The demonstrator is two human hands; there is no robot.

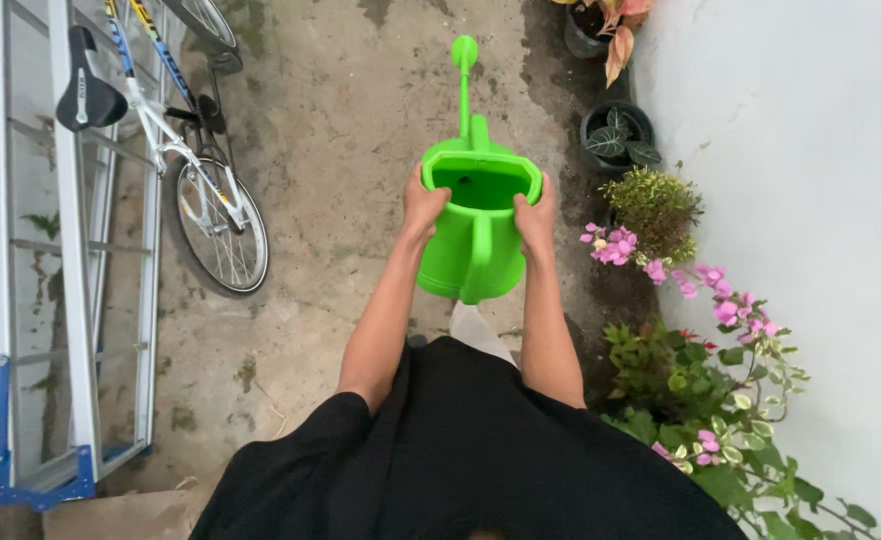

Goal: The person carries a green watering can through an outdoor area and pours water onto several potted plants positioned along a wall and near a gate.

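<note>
Head view: stained grey concrete yard floor (341,120) lying between white wall (811,150) and aluminium ladder (76,300). White bicycle (196,190) leaning near ladder. Bright green plastic watering can (476,225) being held in middle, above floor, spout pointing forward. Left hand (423,208) gripping left side of can, right hand (537,215) gripping right side, fingers closed on rim. Pink flowering bush (701,290) and black plant pots (616,135) standing along wall.
</note>
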